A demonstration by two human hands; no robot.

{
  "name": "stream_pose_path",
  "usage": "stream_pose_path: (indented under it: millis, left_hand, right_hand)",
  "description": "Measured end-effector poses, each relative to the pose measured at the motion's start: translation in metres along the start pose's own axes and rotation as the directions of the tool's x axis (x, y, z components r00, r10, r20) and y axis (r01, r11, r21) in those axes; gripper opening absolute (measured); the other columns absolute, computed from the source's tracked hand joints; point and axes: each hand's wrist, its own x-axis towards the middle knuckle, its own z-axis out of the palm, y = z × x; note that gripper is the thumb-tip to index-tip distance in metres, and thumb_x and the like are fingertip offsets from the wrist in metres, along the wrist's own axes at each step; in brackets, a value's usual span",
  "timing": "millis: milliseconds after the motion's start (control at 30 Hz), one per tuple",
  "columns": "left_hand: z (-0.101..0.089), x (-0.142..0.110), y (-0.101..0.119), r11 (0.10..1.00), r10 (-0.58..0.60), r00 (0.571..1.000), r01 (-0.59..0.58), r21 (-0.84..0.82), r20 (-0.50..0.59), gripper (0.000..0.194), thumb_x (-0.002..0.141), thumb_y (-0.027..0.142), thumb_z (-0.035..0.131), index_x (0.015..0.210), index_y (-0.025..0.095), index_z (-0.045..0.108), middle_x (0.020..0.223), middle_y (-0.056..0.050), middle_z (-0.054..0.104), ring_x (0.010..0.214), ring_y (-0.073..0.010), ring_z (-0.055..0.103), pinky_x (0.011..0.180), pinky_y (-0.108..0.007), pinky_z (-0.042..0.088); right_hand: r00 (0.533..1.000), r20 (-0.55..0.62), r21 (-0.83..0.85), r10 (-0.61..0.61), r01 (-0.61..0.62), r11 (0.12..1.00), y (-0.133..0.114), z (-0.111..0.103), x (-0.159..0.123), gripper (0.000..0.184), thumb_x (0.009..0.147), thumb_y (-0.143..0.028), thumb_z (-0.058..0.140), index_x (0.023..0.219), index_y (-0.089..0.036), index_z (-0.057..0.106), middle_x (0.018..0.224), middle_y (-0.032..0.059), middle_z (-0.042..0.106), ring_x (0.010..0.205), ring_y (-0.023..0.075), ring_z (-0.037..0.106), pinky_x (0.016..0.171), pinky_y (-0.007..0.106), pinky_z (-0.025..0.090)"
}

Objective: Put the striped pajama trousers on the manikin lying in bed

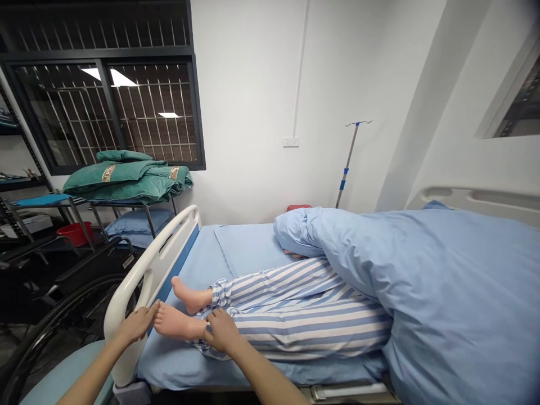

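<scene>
A figure in blue-and-white striped trousers (295, 309) lies on a hospital bed (236, 247), upper body under a light blue quilt (442, 281). Two bare feet point toward the white footboard (143, 270). My left hand (137, 323) cups the toes of the nearer foot (172, 322), fingers curled around them beside the footboard. My right hand (221, 331) is wrapped around that leg's ankle at the trouser cuff. The farther foot (188, 293) lies free on the sheet.
A black wheelchair (63, 304) stands left of the footboard. Folded green blankets (130, 177) lie on a metal rack under a barred window. A red basin (76, 233) sits lower left. An IV pole (348, 163) stands by the far wall.
</scene>
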Motion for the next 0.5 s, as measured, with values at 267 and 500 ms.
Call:
stream_pose_path:
  millis: [267, 500]
  left_hand:
    - [0.014, 0.031, -0.007, 0.89, -0.102, 0.994, 0.079, -0.45, -0.028, 0.047, 0.073, 0.063, 0.029, 0.057, 0.02, 0.041, 0.041, 0.003, 0.042, 0.041, -0.0141, 0.046, 0.043, -0.026, 0.034]
    - [0.04, 0.059, 0.004, 0.841, -0.279, 0.956, 0.201, -0.502, -0.084, 0.043, 0.075, 0.053, 0.023, 0.059, 0.019, 0.043, 0.052, -0.001, 0.052, 0.054, -0.0157, 0.055, 0.048, -0.028, 0.043]
  right_hand:
    - [0.998, -0.022, 0.097, 0.05, -0.048, 0.994, -0.007, 0.006, 0.039, 0.029, 0.073, -0.029, 0.052, 0.098, -0.016, 0.057, 0.1, 0.0099, 0.06, 0.099, 0.0249, 0.052, 0.085, 0.034, 0.039]
    - [0.992, 0.021, 0.157, 0.121, -0.123, 0.98, -0.004, 0.019, 0.068, 0.038, 0.073, -0.03, 0.049, 0.108, -0.015, 0.05, 0.108, 0.0119, 0.057, 0.101, 0.0244, 0.053, 0.084, 0.034, 0.041]
